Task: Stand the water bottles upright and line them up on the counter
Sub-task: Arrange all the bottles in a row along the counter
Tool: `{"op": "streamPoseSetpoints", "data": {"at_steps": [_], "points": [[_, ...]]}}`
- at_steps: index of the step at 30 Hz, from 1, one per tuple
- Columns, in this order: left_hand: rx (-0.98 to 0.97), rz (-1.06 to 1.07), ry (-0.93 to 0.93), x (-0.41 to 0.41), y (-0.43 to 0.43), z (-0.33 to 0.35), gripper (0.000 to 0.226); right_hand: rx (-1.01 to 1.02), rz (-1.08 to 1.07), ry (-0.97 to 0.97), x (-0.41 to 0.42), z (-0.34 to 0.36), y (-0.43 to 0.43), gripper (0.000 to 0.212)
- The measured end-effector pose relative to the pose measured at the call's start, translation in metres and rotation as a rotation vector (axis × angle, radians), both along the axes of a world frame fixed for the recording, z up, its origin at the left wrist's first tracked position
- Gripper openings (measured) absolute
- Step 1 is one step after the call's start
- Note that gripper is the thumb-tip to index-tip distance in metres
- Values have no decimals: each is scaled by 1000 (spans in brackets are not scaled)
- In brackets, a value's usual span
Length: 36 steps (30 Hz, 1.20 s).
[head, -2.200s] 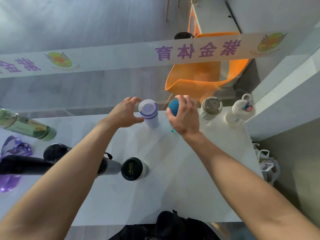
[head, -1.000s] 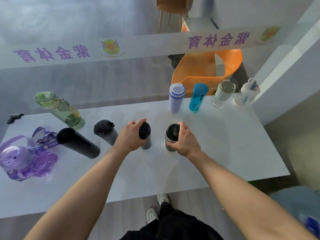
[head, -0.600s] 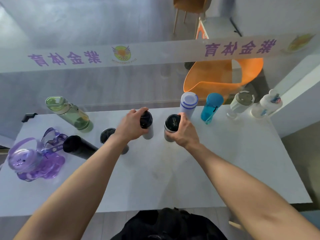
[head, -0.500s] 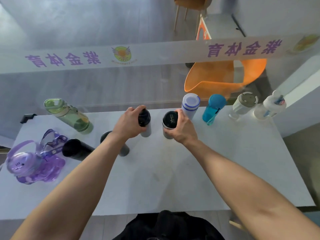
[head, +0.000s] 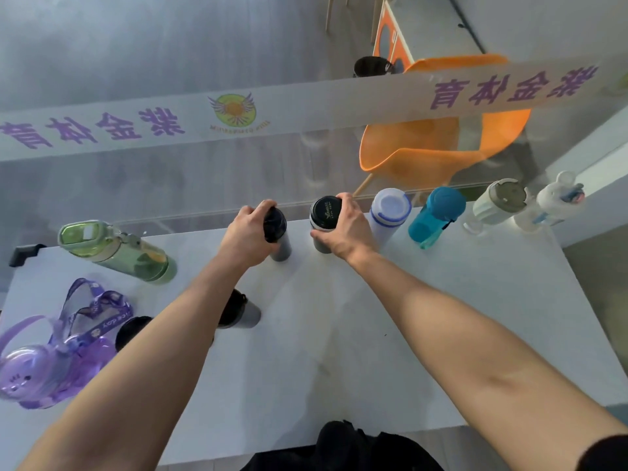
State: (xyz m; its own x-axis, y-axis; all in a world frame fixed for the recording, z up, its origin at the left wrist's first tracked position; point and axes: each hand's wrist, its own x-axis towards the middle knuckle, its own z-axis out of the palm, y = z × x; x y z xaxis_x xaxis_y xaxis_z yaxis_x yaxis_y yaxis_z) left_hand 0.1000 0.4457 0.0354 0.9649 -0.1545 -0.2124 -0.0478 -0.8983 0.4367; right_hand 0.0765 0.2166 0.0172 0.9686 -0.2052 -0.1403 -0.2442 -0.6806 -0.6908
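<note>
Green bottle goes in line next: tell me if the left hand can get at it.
Probably yes: the green bottle stands with nothing around it, but the left hand is gripping a black-lidded bottle.

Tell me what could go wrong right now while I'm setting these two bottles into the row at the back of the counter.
1. The right hand holds the black-lidded bottle close beside the white bottle with blue bands; a nudge might topple it against the teal bottle.
2. The row stands near the counter's far edge, so a push could send bottles off.
3. The left forearm crosses over a dark bottle and could catch it when pulling back.
</note>
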Motion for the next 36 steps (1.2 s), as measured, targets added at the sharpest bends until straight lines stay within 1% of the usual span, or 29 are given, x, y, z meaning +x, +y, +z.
{"op": "streamPoseSetpoints", "data": {"at_steps": [10,22,25,27,29,31,33,36], "points": [[26,-15,7,11,17,-4,85,-37,-25,9,-2,-5,5,91],[21,-49,34,12,18,0,92,-96,9,94,2,7,3,96],[28,-50,46,12,14,2,93,-115,20,143,-1,11,0,107],[29,-50,49,12,11,3,93,-108,5,165,-7,12,-2,111],[33,-56,51,12,9,5,94,-99,-19,174,-15,12,-6,107],[34,-61,56,13,8,6,98,-125,-24,224,-27,11,-11,103],[24,-61,69,11,8,9,108,-173,-10,309,-41,8,-16,99],[10,-36,98,7,12,13,125,-273,60,441,-62,3,-18,79]]}}
